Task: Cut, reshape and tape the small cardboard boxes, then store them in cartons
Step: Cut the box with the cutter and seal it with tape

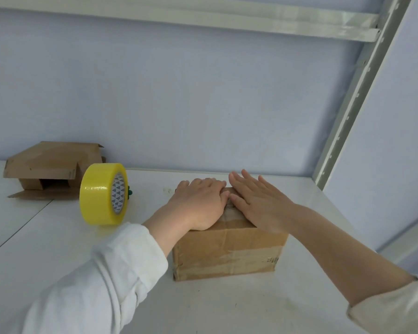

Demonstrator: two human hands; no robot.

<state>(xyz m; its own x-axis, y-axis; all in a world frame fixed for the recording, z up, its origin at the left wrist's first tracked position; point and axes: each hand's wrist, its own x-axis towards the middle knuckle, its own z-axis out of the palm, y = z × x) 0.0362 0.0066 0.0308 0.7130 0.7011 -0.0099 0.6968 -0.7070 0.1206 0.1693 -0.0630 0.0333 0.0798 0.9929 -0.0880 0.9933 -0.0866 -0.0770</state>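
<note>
A small brown cardboard box point(227, 251) stands closed on the white table, with old tape across its front face. Both hands lie on its top. My left hand point(198, 203) presses flat on the left half, its fingers bent slightly over the far edge. My right hand point(258, 201) lies flat on the right half with straight fingers pointing away from me. A seam of tape shows between the two hands. A thick roll of yellow tape point(103, 194) stands on its edge to the left of the box.
A second cardboard box point(51, 165), partly flattened with flaps open, lies at the back left against the pale wall. The white table point(227, 307) stretches toward me. A metal shelf upright point(355, 92) rises at the right, a shelf beam overhead.
</note>
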